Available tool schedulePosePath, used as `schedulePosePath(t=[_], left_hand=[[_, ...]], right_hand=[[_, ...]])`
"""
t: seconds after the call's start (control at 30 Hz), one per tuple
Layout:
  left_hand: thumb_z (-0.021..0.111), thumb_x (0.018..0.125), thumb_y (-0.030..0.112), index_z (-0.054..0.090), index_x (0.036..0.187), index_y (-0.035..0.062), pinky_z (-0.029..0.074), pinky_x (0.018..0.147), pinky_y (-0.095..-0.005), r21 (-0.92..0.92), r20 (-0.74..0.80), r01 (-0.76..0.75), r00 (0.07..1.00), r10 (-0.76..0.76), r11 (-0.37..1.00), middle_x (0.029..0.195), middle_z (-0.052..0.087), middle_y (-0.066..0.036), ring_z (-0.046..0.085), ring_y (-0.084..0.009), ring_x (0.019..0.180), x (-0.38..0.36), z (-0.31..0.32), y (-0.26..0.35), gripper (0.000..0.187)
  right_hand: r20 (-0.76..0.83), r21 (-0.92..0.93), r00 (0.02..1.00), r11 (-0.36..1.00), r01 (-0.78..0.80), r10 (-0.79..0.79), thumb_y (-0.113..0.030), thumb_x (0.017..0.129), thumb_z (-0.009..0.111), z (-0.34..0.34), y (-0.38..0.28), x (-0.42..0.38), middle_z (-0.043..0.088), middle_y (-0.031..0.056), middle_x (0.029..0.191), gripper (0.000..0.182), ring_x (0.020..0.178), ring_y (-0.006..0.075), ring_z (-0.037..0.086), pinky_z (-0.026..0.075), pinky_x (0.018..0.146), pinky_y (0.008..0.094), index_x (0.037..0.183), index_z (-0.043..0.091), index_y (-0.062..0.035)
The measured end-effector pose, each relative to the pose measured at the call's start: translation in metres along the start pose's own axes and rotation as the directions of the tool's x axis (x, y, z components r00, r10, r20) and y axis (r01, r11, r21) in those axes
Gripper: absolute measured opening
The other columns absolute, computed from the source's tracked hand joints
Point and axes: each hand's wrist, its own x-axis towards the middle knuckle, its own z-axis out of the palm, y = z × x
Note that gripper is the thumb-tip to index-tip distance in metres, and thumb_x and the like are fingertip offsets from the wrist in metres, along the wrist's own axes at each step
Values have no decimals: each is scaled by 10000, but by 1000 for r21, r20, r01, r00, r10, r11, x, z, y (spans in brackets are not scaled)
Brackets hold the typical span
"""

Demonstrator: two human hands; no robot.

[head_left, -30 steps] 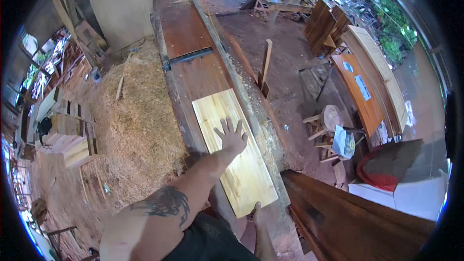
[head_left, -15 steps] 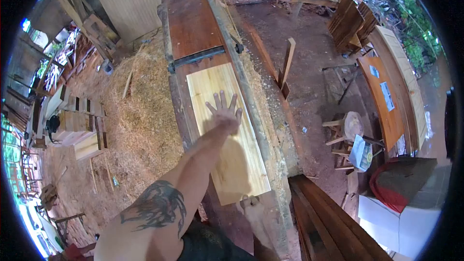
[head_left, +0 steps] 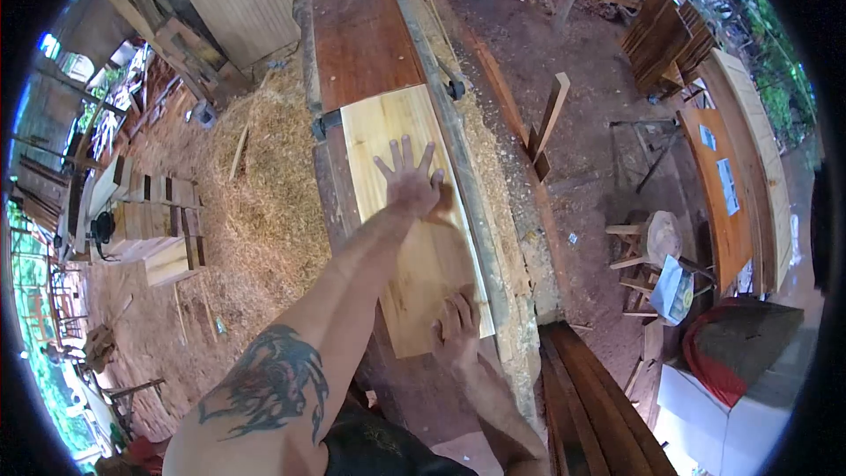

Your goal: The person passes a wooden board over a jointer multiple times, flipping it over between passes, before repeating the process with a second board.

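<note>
A pale wooden board [head_left: 423, 273] lies flat along the bed of a long woodworking machine, which looks like a jointer [head_left: 361, 53]. Its far end covers the dark cross slot between the two beds. My left hand [head_left: 412, 187] presses flat on the board's middle, fingers spread. Near the board's close end, my right hand [head_left: 456, 328] rests on the surface with its fingers bent and slightly apart. A shadow falls over the wood between the two hands. The board's underside is hidden.
Wood shavings [head_left: 273, 159] heap up left of the machine. Dark planks [head_left: 599, 405] lie close on the right. An upright timber piece [head_left: 552, 115] stands beyond the machine's right edge. Stacked lumber [head_left: 154, 220] sits at left, and a round-topped stool [head_left: 663, 238] at right.
The board has slid forward over the dark slot, away from me. My left hand has travelled with it, and my right hand has come up from its near end onto the top.
</note>
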Motion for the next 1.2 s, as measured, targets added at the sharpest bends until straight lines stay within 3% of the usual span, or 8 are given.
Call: schedulePosePath(t=[0.1,0.4,0.5,0.6,0.7,0.8,0.9,1.2], left_hand=[[384,1071,529,238,1695,274,-45,1176,-820,71,27,-1,1000,-1,998,1755,58,-249,5,-502,1606,5,0,-2,690],[386,1059,542,238,1694,269,-62,1176,-815,9,46,-3,999,3,1000,1757,36,-246,-25,-505,1605,9,4,-4,706],[386,1060,540,239,1694,268,-62,1177,-814,-2,53,5,999,-5,1000,1757,33,-247,-22,-503,1606,10,3,-3,705],[388,1060,538,242,1693,265,-65,1172,-818,-18,14,-7,1000,7,1000,1756,32,-250,-19,-503,1606,10,6,-5,705],[372,1064,538,217,1700,260,-52,1166,-829,25,33,-8,999,7,1000,1757,17,-249,-26,-506,1605,10,6,-5,711],[347,1070,546,177,1708,254,-36,1159,-839,136,52,-13,999,6,991,1759,-5,-250,-41,-515,1602,22,3,-8,722],[329,1075,549,145,1712,246,-22,1158,-843,83,143,14,989,-26,996,1759,-20,-250,-53,-525,1599,29,-3,-5,730],[347,1081,534,151,1710,231,3,1141,-861,123,109,-18,994,5,992,1751,-8,-269,-35,-545,1593,30,-1,-9,725]], right_hand=[[-7,-19,999,999,34,-34,-90,826,709,9,1,17,529,238,1441,539,1325,495,489,419,1108,622,1334,594,47],[107,13,994,999,30,-31,-120,832,699,3,5,11,506,253,1469,552,1399,519,433,373,1136,650,1344,583,51],[41,-68,998,997,48,-45,-175,875,681,5,12,-15,504,254,1496,530,1425,522,421,351,1148,662,1346,585,49],[24,-154,999,987,38,-35,-251,889,683,9,15,-27,530,247,1503,470,1417,503,449,344,1156,634,1286,648,-1],[-1,-271,999,962,-36,37,-295,887,695,25,10,-22,512,217,1530,510,1433,473,446,321,1167,628,1340,663,-63],[-71,-230,996,971,-60,44,-324,875,703,36,15,-13,525,186,1524,511,1432,448,451,310,1169,617,1336,684,-102],[-61,-207,996,976,-70,59,-326,865,705,33,11,-2,545,164,1494,518,1422,437,459,312,1148,625,1331,683,-101],[-81,-260,994,962,-89,70,-311,843,715,34,8,0,564,131,1483,473,1436,409,452,322,1147,588,1277,705,-124]])
